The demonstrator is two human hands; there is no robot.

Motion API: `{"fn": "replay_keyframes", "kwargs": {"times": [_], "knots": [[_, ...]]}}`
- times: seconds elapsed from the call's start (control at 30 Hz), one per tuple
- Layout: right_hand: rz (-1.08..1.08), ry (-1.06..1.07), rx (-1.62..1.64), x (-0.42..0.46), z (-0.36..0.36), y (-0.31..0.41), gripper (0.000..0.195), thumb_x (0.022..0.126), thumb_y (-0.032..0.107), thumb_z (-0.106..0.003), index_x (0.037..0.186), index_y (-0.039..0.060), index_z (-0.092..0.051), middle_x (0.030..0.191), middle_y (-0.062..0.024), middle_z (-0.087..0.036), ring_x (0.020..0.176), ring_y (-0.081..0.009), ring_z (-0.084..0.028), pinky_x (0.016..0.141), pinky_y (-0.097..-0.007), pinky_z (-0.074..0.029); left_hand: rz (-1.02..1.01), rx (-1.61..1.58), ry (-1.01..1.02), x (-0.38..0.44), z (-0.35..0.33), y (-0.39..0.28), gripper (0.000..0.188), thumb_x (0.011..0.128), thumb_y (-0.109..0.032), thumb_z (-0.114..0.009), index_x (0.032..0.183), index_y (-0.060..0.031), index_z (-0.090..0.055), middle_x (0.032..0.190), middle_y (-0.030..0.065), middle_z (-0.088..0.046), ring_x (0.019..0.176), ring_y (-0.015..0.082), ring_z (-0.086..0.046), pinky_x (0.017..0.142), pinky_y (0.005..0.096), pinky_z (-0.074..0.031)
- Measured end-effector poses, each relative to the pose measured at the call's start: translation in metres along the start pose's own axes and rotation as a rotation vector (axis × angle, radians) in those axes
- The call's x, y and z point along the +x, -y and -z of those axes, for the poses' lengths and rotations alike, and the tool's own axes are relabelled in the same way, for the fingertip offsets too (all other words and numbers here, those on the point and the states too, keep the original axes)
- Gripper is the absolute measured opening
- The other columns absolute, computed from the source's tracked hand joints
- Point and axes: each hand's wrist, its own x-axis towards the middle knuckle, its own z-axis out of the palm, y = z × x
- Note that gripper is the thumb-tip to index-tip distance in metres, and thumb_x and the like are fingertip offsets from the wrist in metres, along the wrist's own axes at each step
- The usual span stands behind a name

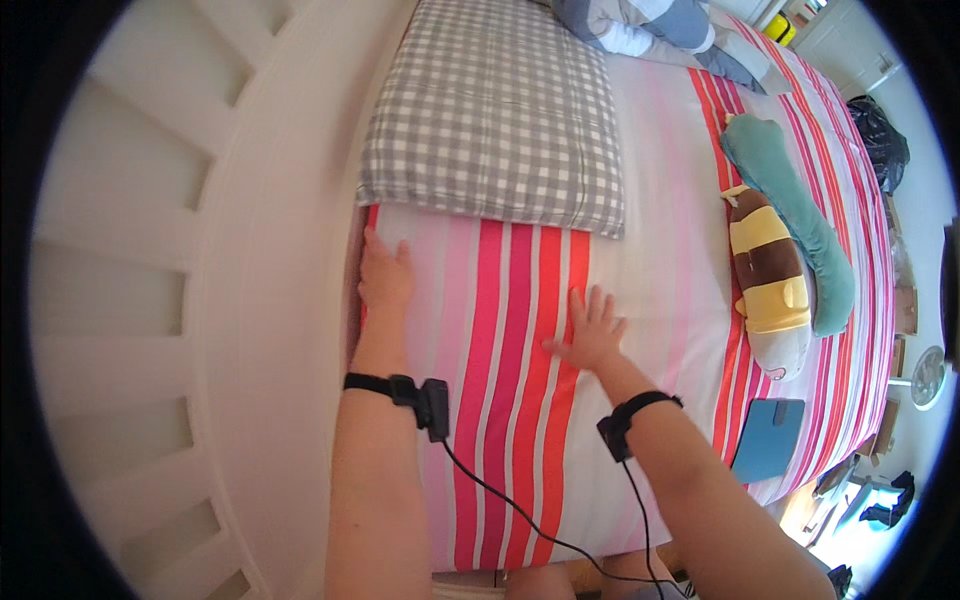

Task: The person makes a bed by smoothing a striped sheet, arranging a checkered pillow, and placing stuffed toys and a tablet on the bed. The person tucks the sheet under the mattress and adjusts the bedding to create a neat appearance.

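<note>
My left hand (384,274) lies at the edge of the striped bedsheet (465,360), beside the white slatted headboard or bed rail, just below a checked pillow (495,112). Its fingertips reach the gap along the mattress edge; whether they pinch the sheet cannot be told. My right hand (594,330) rests with spread fingers on the sheet's red stripes and holds nothing. Both wrists wear black straps with small cabled devices.
A white slatted bed panel (266,322) runs along the left. On the right of the bed lie a striped plush toy (772,277), a teal bolster-shaped plush (795,202) and a dark blue case (769,440). A crumpled patchwork cover (660,30) is at the top.
</note>
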Motion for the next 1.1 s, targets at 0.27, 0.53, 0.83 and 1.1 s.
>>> {"fn": "replay_keyframes", "kwargs": {"times": [0.27, 0.53, 0.83, 1.1], "knots": [[0.139, 0.006, 0.021, 0.001, -0.015, -0.033, 0.107, 0.069, 0.072, -0.056, 0.148, 0.0217, -0.005, 0.153, -0.017, 0.005, 0.139, -0.0408, 0.006, 0.104, -0.0661, -0.002, -0.065, -0.188, 0.123, 0.015, -0.004, -0.001, 0.035, 0.095, -0.026, -0.041, 0.12, -0.0019, -0.044, 0.103, 0.0245, -0.061, 0.097, 0.0402, -0.059, 0.083, 0.0456, -0.045], [0.213, -0.076, 0.52, 0.029, 0.013, -0.046, 0.099, 0.071, 0.056, -0.067, 0.144, 0.0087, -0.019, 0.147, -0.0209, -0.018, 0.134, -0.0394, -0.022, 0.105, -0.055, -0.022, 0.001, -0.62, -0.093, 0.051, -0.005, 0.026, 0.052, 0.094, -0.025, -0.045, 0.138, -0.0031, -0.03, 0.127, 0.0135, -0.051, 0.114, 0.0227, -0.05, 0.089, 0.036, -0.043], [0.114, -0.432, 1.164, 0.148, 0.088, -0.065, 0.071, 0.079, 0.016, -0.067, 0.137, 0.0007, -0.029, 0.125, -0.0153, -0.048, 0.108, -0.0209, -0.052, 0.083, -0.0317, -0.046, 0.091, -1.122, 0.203, 0.037, 0.05, -0.117, 0.067, 0.078, 0.001, -0.059, 0.138, -0.0088, -0.03, 0.125, 0.0118, -0.046, 0.112, 0.0261, -0.049, 0.082, 0.0411, -0.046], [0.221, -0.305, 1.092, 0.085, 0.036, -0.032, 0.065, 0.076, 0.009, -0.066, 0.131, 0.0008, -0.032, 0.127, -0.0234, -0.048, 0.119, -0.0372, -0.046, 0.097, -0.0394, -0.039, 0.262, -0.527, 0.065, -0.012, 0.045, 0.005, 0.069, 0.082, -0.009, -0.06, 0.141, -0.0079, -0.025, 0.135, 0.0164, -0.037, 0.123, 0.0324, -0.038, 0.096, 0.0454, -0.038]]}}
